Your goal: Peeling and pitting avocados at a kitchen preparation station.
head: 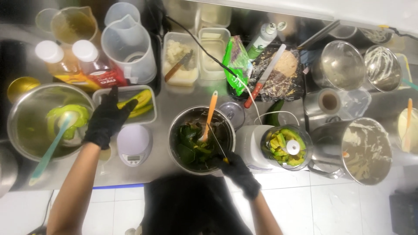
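Reaching out over the counter, the left hand [106,119] lies spread, fingers wide, on the near rim of the clear tub [150,116] that holds yellow-green pieces, with nothing gripped that I can see; the right hand [238,172] is curled narrow at the near edge of the steel bowl [174,130], seemingly pinching a thin knife [216,141] that slants into the dark avocado skins inside, though the grip itself is partly hidden. An orange spatula [210,114] leans in that bowl, handle pointing away; it is best kept clear of the blade. The chopper [287,146], full of green avocado chunks, stands just right of the bowl, almost touching; a scale [134,146] sits just left of it, below the tub. For a clean job I judge the blade should stay low inside the bowl, the wrist steady, the tub held flat. Room is tight: a big bowl [26,109] with green mash and a teal spatula [50,150] crowds the far left; jugs [128,48] and bottles [74,61] stand behind; the counter's front edge runs close under both forearms.
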